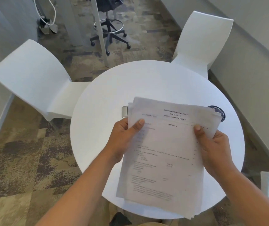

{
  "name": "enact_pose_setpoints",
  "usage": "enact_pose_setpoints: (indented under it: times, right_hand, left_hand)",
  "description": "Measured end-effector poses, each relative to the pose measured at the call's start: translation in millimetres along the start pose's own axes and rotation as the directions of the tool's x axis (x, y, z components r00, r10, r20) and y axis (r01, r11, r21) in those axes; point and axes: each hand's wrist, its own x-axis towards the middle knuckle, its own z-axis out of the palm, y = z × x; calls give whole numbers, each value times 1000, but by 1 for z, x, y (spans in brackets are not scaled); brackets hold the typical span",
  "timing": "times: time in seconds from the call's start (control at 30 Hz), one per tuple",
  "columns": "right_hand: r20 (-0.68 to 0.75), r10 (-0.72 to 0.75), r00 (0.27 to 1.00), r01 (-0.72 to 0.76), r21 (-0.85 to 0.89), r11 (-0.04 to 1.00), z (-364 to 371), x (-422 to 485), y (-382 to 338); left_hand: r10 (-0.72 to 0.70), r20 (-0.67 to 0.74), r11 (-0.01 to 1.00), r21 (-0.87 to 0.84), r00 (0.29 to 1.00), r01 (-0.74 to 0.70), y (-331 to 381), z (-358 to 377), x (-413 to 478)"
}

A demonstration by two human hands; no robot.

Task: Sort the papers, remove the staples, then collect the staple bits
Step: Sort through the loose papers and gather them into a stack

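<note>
Holding printed papers (166, 149) above the white tabletop (146, 85), lower centre. Gripping the left edge with the left hand (124, 141), the right with the right hand (215, 150), thumbs on top.

A: Lighting: bright, diffuse light is filling the room, leaving the white table (146, 82) nearly featureless and casting only faint shadows beneath the papers (163, 152)
B: Sharpness: small print is smearing into soft grey lines, and the wide lens is bowing the walls (253, 54) and chairs (32, 75) outward toward the margins
</note>
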Motion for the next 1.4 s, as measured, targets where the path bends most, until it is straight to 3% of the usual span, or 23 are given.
enact_pose_setpoints:
  times: [0.1,0.27,0.4,0.5,0.73,0.9,1.1,1.27,1.4]
  right_hand:
    - [30,49,998,-52,89,995,1,1,1]
    - [103,-2,995,-12,140,990,2,0,4]
    - [137,-99,986,98,14,995,6,-1,9]
    - [125,-74,989,81,-56,995,7,0,21]
    - [117,-40,992,57,-146,988,1,3,37]
    - [150,16,989,15,-199,980,-3,-1,44]
    - [109,6,994,18,-216,976,-3,-4,46]
    - [111,-131,985,150,-190,970,-1,-4,31]
    - [163,-174,971,210,-238,948,3,-2,28]
  left_hand:
    - [-71,55,997,43,996,69,-11,0,-4]
    - [31,-68,999,-37,997,-33,-21,6,-5]
    - [150,-116,983,121,982,-136,-31,4,-3]
    - [199,-131,965,197,971,-171,-37,1,-2]
    - [163,-138,982,122,977,-147,-39,1,-2]
    - [58,-152,992,-99,987,-73,-38,2,-3]
    - [178,-95,983,56,979,-173,-38,4,-4]
    - [353,-120,934,108,928,-342,-23,10,-4]
    - [285,-144,957,99,948,-273,-17,16,-1]
